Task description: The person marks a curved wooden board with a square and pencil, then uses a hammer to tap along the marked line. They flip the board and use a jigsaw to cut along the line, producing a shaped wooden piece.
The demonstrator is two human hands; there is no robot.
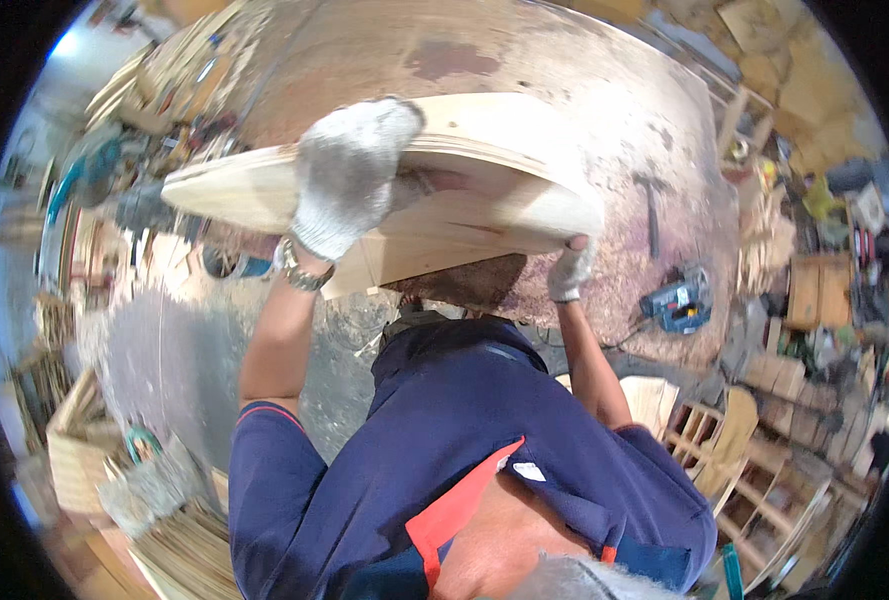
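A pale plywood piece (489,205) with a curved edge is held up in front of my body, above the workbench. Wrapped over its upper edge, left of the middle, is my left hand (349,165) in a greyish-white knitted glove. Layered edges show there, and I cannot tell whether more than one sheet is in the grip. At the piece's right end, my right hand (570,272) holds the lower corner. Its glove leaves the thumb bare, and the other fingers are mostly hidden behind the wood.
The stained workbench (654,130) spreads beyond the wood. On its right side lie a hammer (652,212) and a blue jigsaw (678,302). Wood strips (169,75) and tools crowd the far left. Offcuts and a slatted wooden frame (754,490) stand at the right.
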